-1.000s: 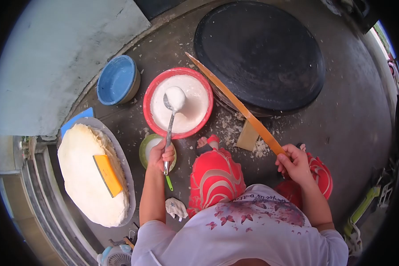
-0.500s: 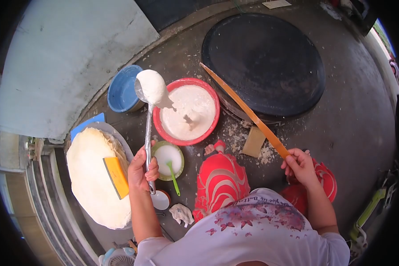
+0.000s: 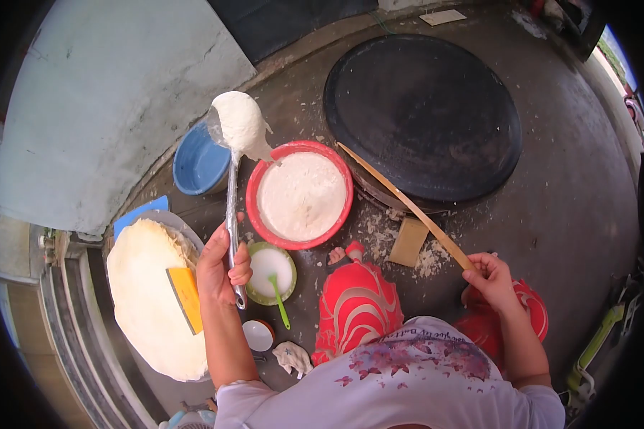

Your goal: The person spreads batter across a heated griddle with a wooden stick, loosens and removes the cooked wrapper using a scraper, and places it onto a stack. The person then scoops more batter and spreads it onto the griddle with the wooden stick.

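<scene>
My left hand is closed round the handle of a metal ladle. White batter is heaped in the ladle's bowl and hangs over its edge, above and left of a red basin of batter. In my right hand is the end of a long flat wooden spatula. Its far tip lies over the near left edge of a large round black griddle; whether it touches cannot be made out. Below the basin is a green-rimmed bowl of white stuff with a green spoon.
At left, thin round flatbreads are stacked on a tray, with a yellow scraper on top. A blue basin stands behind the ladle. A tan block lies among crumbs before the griddle. A cloth and a small white cup lie nearby.
The ladle of batter has risen slightly and moved a little left, with batter trailing from it. The wooden spatula has shifted slightly right and turned in my right hand. The view has tilted slightly.
</scene>
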Tool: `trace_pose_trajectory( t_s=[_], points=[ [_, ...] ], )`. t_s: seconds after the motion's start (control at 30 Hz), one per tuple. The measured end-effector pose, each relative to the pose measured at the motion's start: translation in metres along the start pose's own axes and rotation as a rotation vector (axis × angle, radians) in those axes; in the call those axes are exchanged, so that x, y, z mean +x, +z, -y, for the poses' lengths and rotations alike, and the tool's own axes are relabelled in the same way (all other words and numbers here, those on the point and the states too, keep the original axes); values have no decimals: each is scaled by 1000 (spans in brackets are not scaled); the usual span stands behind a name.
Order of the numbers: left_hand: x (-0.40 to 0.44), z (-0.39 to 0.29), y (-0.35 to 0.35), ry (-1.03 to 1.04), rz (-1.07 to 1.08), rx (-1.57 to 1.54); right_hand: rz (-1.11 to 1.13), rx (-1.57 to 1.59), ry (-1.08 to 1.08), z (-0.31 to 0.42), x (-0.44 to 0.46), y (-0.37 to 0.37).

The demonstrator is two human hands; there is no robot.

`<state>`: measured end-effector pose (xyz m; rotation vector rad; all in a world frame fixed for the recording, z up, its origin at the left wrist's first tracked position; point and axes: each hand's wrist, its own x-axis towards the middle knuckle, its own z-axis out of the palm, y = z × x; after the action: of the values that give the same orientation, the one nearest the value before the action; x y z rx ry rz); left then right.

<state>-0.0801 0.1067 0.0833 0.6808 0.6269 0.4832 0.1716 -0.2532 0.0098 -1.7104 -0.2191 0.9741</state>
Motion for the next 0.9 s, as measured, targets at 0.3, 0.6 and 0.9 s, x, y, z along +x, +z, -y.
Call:
trace_pose_trajectory(
  t_s=[0.3,0.6,0.9],
  points=[
    [37,-14,52,14,78,54,47,14,-104,-3,22,8],
    [130,33,119,7,75,92,-124,-254,-231,-2,60,-4],
    [216,137,114,35,-66,167,-306,-636,-594,37,103,13]
  ],
)
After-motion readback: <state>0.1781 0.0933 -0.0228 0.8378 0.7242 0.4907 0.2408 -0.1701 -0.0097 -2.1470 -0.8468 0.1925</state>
